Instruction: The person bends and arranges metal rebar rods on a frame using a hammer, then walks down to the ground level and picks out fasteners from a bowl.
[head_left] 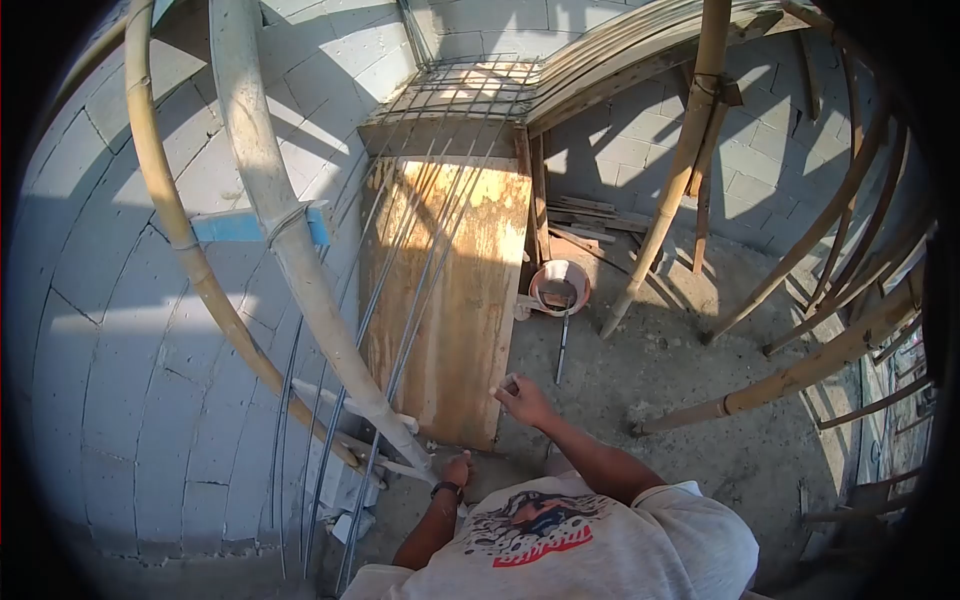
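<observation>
My right hand [524, 402] is beside the lower right edge of a stained plywood board [455, 330], its fingers curled. Whether they grip the edge or something small, I cannot make out. My left hand [457, 469], with a dark band at the wrist, is low near the board's bottom end and looks closed. What it holds, if anything, is hidden. The board slopes up to a landing. Long thin steel bars [405, 345] run down over its left side, left of both hands. A thick bamboo pole [300, 240] reaches down close to my left hand.
A bucket [548, 275] stands right of the board, with a long metal handle [563, 350] leaning out. A rebar grid [470, 88] covers the landing. Bamboo props [665, 200] stand on the right. A grey block wall [130, 370] rises at left, with block pieces [345, 480] at its foot.
</observation>
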